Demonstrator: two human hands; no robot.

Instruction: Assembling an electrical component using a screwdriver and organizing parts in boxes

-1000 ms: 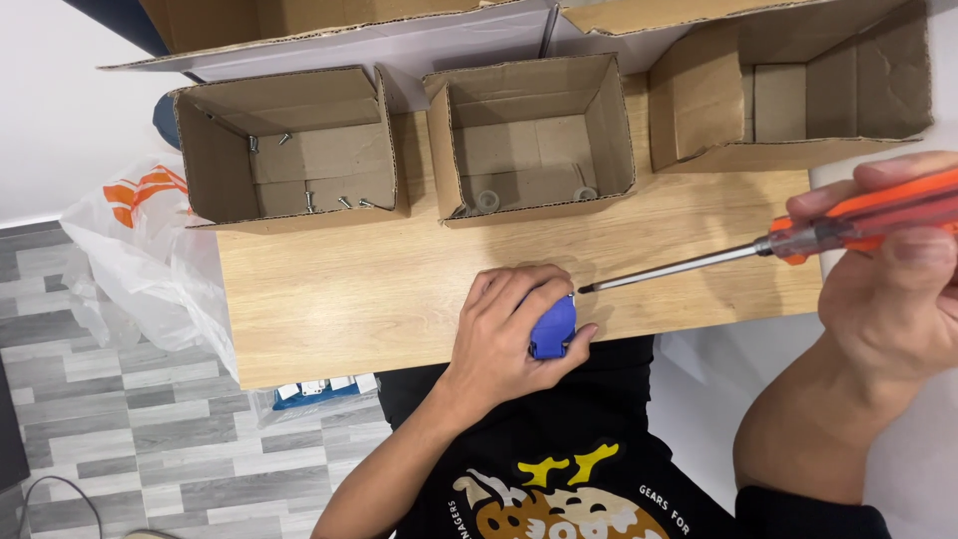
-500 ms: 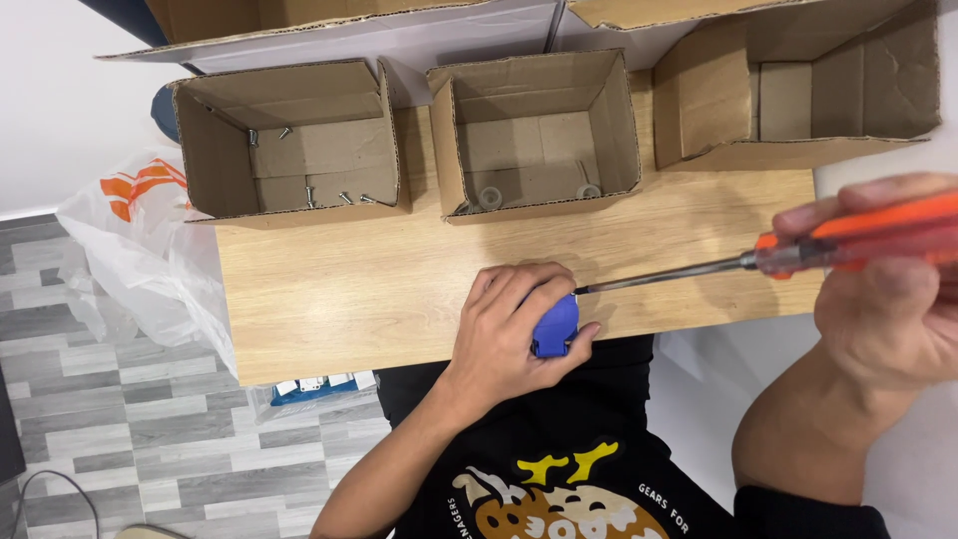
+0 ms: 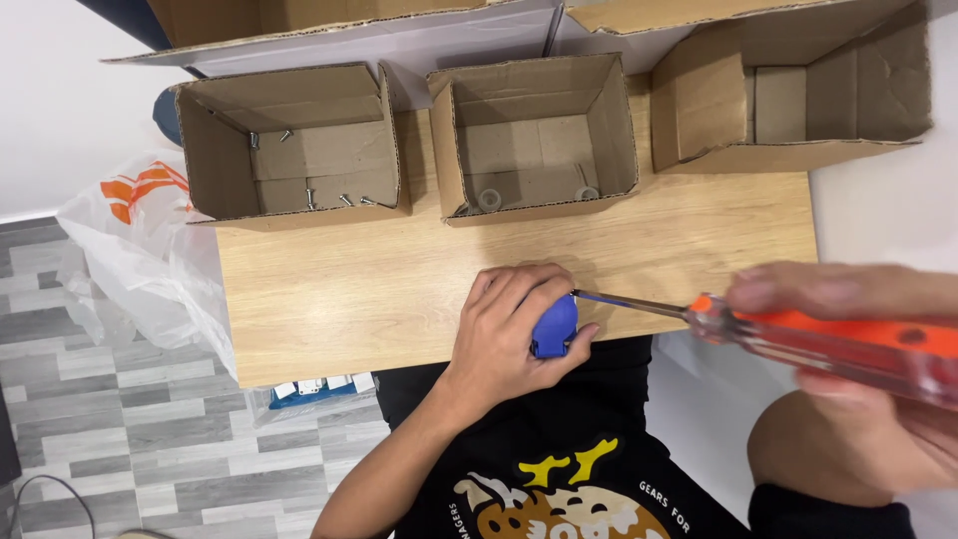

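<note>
- Two hands are busy in the head view, low over a wooden worktop (image 3: 349,299).
- The left hand (image 3: 514,329) is curled tight around a small blue thing (image 3: 555,327). The blue thing sits at the front edge of the worktop, right by the person's black shirt (image 3: 559,469).
- The right hand (image 3: 858,399) is closed around the orange handle of a screwdriver (image 3: 828,339). It is close to the camera and looks big and blurry.
- The thin metal shaft of the screwdriver points left, and its tip touches the top of the blue thing (I cannot see what the tip goes into).
- Three brown cardboard boxes stand open in a row at the back of the worktop.
- The left box (image 3: 289,145) has small screws lying on its floor.
- The middle box (image 3: 534,135) has a few small round pieces at its front wall.
- The right box (image 3: 788,90) lies on its side, with its open part facing right.
- A white plastic bag (image 3: 140,260) with an orange mark lies to the left of the worktop, on a grey floor (image 3: 100,439).
</note>
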